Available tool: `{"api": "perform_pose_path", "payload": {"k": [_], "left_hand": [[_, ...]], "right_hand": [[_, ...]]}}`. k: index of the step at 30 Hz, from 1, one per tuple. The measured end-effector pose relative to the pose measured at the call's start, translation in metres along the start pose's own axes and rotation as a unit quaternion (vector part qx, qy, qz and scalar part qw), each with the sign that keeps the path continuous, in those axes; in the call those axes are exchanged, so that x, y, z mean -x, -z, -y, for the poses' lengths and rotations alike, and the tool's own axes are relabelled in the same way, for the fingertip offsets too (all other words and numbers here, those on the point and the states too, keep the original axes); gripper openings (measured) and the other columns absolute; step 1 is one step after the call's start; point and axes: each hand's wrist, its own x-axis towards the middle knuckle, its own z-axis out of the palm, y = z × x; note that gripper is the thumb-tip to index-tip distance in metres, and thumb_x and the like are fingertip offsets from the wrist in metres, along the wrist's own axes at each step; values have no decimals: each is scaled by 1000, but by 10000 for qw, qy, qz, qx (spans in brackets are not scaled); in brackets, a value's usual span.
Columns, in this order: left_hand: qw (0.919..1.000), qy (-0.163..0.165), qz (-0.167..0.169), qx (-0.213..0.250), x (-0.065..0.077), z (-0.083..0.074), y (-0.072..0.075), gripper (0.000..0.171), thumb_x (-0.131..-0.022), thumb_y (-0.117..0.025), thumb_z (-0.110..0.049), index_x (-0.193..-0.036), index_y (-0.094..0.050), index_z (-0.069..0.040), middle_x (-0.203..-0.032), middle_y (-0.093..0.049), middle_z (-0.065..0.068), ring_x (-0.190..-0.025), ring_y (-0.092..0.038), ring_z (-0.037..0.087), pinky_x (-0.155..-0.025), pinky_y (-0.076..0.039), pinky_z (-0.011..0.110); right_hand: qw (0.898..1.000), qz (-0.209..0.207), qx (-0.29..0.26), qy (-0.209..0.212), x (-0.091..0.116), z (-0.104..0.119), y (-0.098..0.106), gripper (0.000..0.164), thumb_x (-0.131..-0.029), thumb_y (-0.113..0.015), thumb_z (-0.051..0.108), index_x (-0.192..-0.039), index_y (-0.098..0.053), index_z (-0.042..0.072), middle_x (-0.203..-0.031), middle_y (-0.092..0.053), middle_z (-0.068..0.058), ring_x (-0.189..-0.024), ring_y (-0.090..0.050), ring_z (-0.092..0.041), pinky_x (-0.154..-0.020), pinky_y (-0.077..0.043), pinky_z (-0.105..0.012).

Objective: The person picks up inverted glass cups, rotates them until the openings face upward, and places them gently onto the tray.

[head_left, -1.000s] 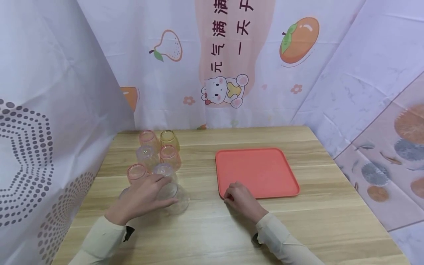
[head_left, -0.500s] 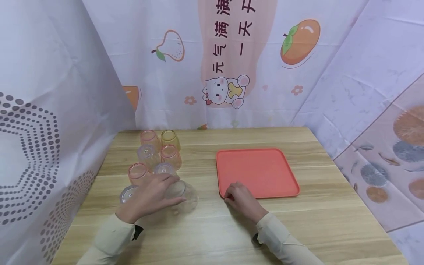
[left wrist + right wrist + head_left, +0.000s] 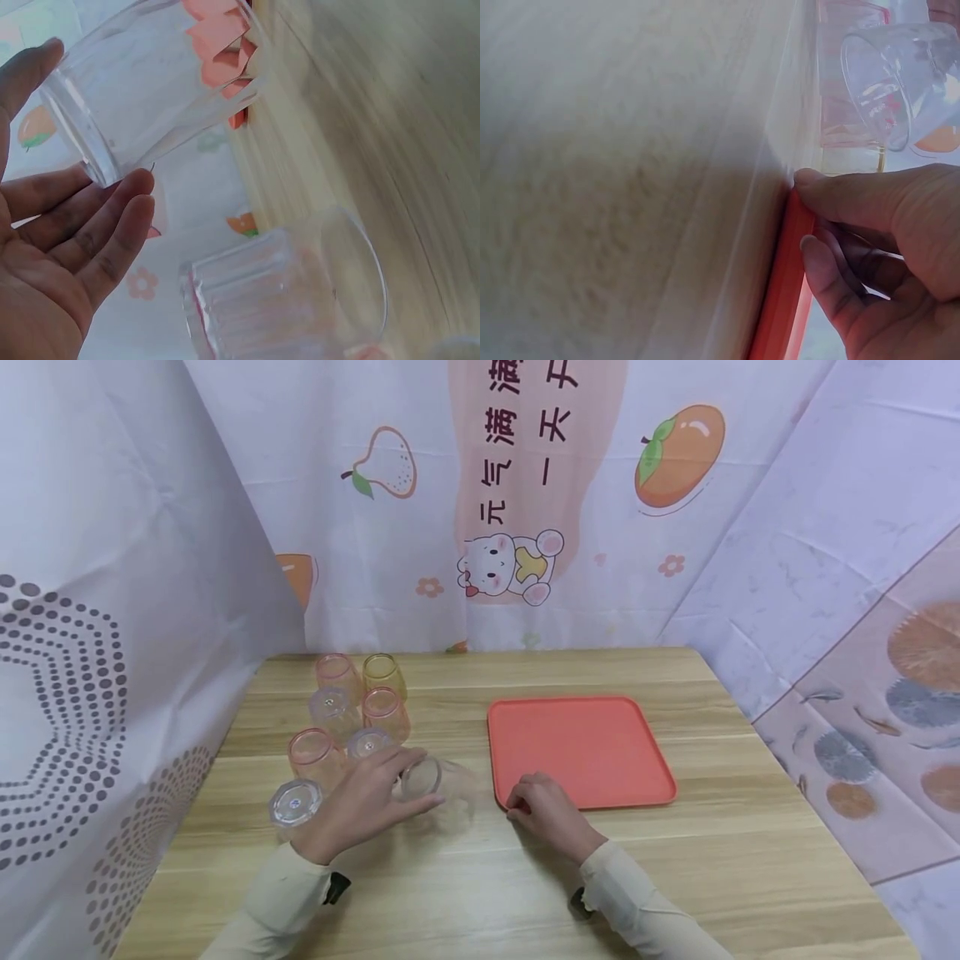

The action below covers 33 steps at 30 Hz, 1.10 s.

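Observation:
My left hand (image 3: 367, 806) grips a clear drinking glass (image 3: 422, 778) by its base end, thumb on one side and fingers on the other. In the left wrist view that glass (image 3: 157, 82) is tilted, with its mouth turned toward the red tray. The right wrist view shows the same glass (image 3: 900, 82) raised over the table, mouth down and slanted. My right hand (image 3: 551, 818) pinches the front left corner of the red tray (image 3: 577, 752), which lies flat. Close up, thumb and fingertips sit at the tray's edge (image 3: 784, 285).
Several upturned glasses stand in a cluster on the left: a clear one (image 3: 296, 802) nearest, pink ones (image 3: 311, 752), lilac-tinted ones (image 3: 330, 706) and a yellow one (image 3: 384, 675) at the back. Printed curtains (image 3: 420, 552) border the wooden table (image 3: 465, 893) at the back and sides.
My left hand has carried the clear glass rightward, away from the cluster and nearer the tray, uncovering the nearest clear glass. My right hand has stayed at the tray corner.

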Motion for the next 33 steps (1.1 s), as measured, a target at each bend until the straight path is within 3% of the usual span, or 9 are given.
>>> {"api": "perform_pose_path", "payload": {"k": [6, 12, 15, 18, 21, 24, 27, 30, 33], "left_hand": [[9997, 134, -113, 147, -4, -6, -5, 64, -86, -79, -54, -128, -69, -6, -126, -69, 8, -106, -66, 21, -88, -55, 44], [9980, 79, -333, 530, -8, -9, -13, 58, -83, -84, -47, -123, -71, -6, -107, -72, 5, -87, -63, 14, -73, -55, 32], [9969, 146, -308, 708, -10, -10, -17, 58, -84, -84, -47, -124, -71, -7, -102, -70, 2, -83, -61, 12, -70, -52, 29], [9936, 501, -206, 995, -11, -11, -20, 57, -84, -84, -48, -126, -71, -11, -105, -70, -2, -85, -62, 12, -73, -54, 33], [9841, 1000, -87, 1466, -12, -10, -22, 58, -84, -82, -51, -128, -70, -15, -111, -70, -4, -88, -64, 11, -77, -56, 39], [9733, 1381, -90, 1833, -13, -9, -24, 60, -84, -81, -55, -129, -69, -16, -113, -69, -3, -89, -66, 12, -79, -57, 45], [9694, 1541, -180, 1903, -14, -8, -25, 62, -83, -80, -57, -129, -69, -16, -112, -69, -1, -88, -66, 11, -78, -57, 45], [9677, 1591, -281, 1934, -14, -7, -26, 60, -83, -82, -54, -127, -70, -15, -107, -70, 0, -86, -66, 11, -77, -58, 43], [9649, 1658, -321, 2010, -15, -7, -28, 58, -84, -82, -53, -126, -71, -15, -106, -70, 0, -85, -67, 10, -76, -58, 37]], "right_hand": [[9998, 126, -126, -37, 1, -1, 4, 13, -81, -86, 5, -86, -76, 11, -83, -66, 3, -80, -59, -14, -73, -51, -31], [9989, 226, -356, -191, 1, -3, 6, 12, -83, -86, 10, -89, -77, 14, -86, -66, 5, -81, -59, -11, -74, -52, -29], [9974, 221, -601, -323, 2, -3, 7, 11, -85, -85, 13, -91, -77, 16, -88, -66, 8, -82, -59, -7, -75, -52, -28], [9899, 226, -1278, -571, 3, -2, 10, 6, -90, -81, 16, -95, -77, 16, -91, -67, 9, -83, -60, -7, -75, -52, -28], [9644, 289, -2382, -1114, 3, 2, 15, 9, -98, -72, 19, -103, -76, 13, -95, -70, 6, -84, -62, -11, -75, -53, -29], [9173, 269, -3567, -1749, 3, 5, 20, 20, -104, -63, 23, -108, -75, 8, -96, -71, -3, -83, -64, -17, -74, -54, -30], [8740, 236, -4406, -2038, 0, 8, 24, 31, -106, -60, 30, -111, -73, 2, -98, -70, -11, -83, -64, -22, -74, -56, -32], [8510, 299, -4833, -2032, -2, 12, 25, 36, -103, -63, 34, -114, -72, 1, -102, -70, -17, -88, -64, -24, -76, -57, -32], [8433, 324, -4997, -1953, -3, 15, 25, 33, -101, -68, 31, -117, -71, 3, -105, -68, -22, -91, -64, -28, -76, -57, -31]]}}
